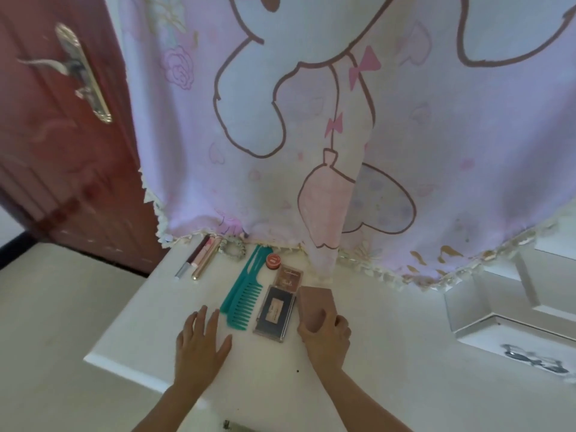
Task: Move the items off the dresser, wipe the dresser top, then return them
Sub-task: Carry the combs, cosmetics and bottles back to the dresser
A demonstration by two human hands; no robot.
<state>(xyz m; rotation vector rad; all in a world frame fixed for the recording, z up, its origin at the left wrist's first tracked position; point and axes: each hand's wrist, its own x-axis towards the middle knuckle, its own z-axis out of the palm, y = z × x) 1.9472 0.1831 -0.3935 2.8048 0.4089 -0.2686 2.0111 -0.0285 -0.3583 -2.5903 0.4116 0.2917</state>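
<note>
Looking down, my left hand (202,341) lies open and flat on the white dresser top (146,325), just left of two teal combs (243,294). My right hand (325,335) grips a pink box (313,302) just right of a dark flat case (274,313). Behind them lie a small palette (288,274), an orange tin (273,260) and slim tubes (202,258) near the pink curtain (311,120).

I'm watching the dresser top (149,338) sitting at lower centre, the hanging cloth (311,120) dropping behind it. The tubes (199,260) and hair tie (232,249) are lying at its back edge, left. The comb (241,294) is lying left of the flat case (274,313), the box (313,302) just right, the round pot (273,261) and small palette (288,275) behind.
</note>
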